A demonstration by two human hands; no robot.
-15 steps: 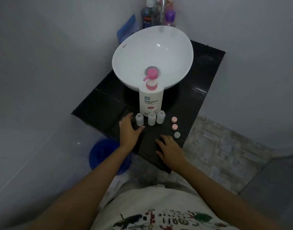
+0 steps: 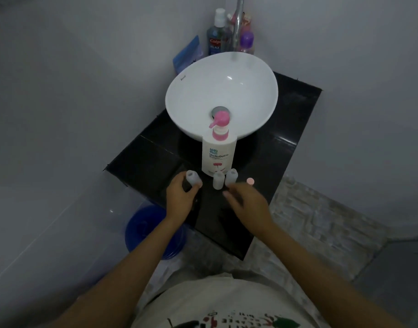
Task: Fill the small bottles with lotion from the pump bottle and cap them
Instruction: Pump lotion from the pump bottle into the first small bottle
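Currently the left hand [image 2: 179, 197] is gripping 1 uncapped small bottle [image 2: 193, 177] beside the pump bottle [image 2: 218, 155]; the right hand [image 2: 248, 203] is hovering spread, holding nothing. Filling is starting: next, positioning that bottle's mouth under the spout.

We see the black counter [image 2: 155, 159] bare to the left of the pump bottle [image 2: 217, 155], so there's room to come in from that side. The pump bottle stands right behind two small bottles [image 2: 218, 181], touching or nearly so, blocking any reach from the back. The white basin [image 2: 179, 102] overhangs behind it. Left hand [image 2: 179, 197] wraps a third bottle [image 2: 192, 177], apart from the pair. A pink cap [image 2: 250, 181] lies on the right, with open counter beyond it.
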